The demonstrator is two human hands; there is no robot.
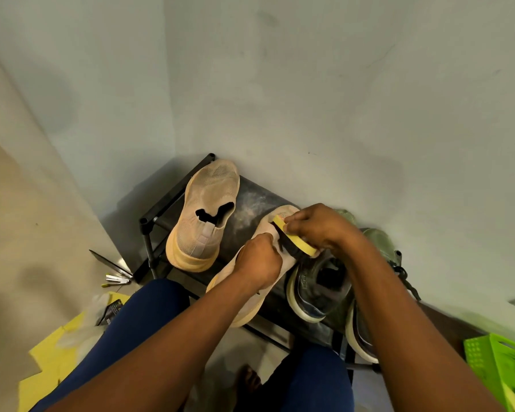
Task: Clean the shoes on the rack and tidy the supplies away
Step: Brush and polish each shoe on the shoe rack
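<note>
Pale walls meet behind a black shoe rack (173,203). Right hand (318,227) fingers curl round a yellow brush (295,237), bristles on the tan shoe (250,289) that the left hand (259,260) grips. Its mate (204,215) sits left; dark sneakers (321,286) crowd right. Green basket (497,361) stands far right.

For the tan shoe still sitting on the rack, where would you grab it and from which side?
Grip the tan shoe at its heel collar, coming from above on the person's side. It sits upright on the rack, heel toward the person, toe at the wall, its opening facing up, so fingers can hook inside. Both the left hand and right hand are busy.
</note>
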